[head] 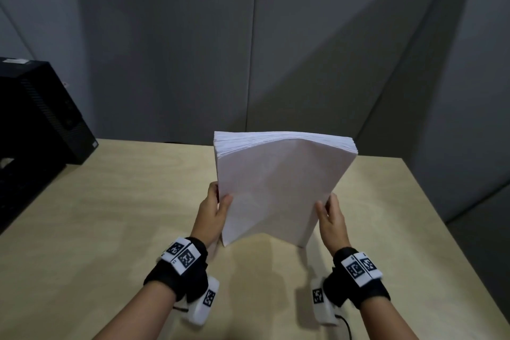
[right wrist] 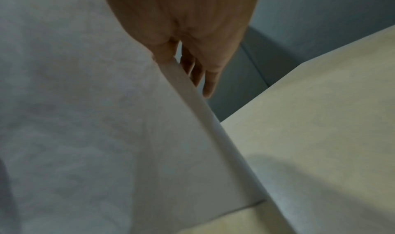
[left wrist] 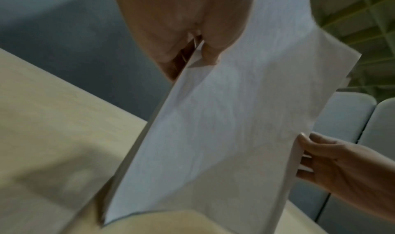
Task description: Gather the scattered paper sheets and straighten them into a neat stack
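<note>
A thick stack of white paper (head: 278, 188) stands upright on its short edge over the light wooden table (head: 132, 201), leaning a little to the right and bowed. Its lower corners sit at the tabletop. My left hand (head: 215, 210) grips the stack's left edge, thumb on the front face and fingers behind. My right hand (head: 331, 218) holds the right edge the same way. The left wrist view shows the stack (left wrist: 224, 127) between my left hand (left wrist: 181, 26) and my right hand (left wrist: 342, 166). In the right wrist view my right hand (right wrist: 192, 34) lies along the stack (right wrist: 85, 119).
A black computer case (head: 41, 113) stands at the table's far left corner. Grey partition panels (head: 248, 50) rise behind the table's far edge. On the right, the table ends at an edge (head: 441, 215) with dark floor beyond it.
</note>
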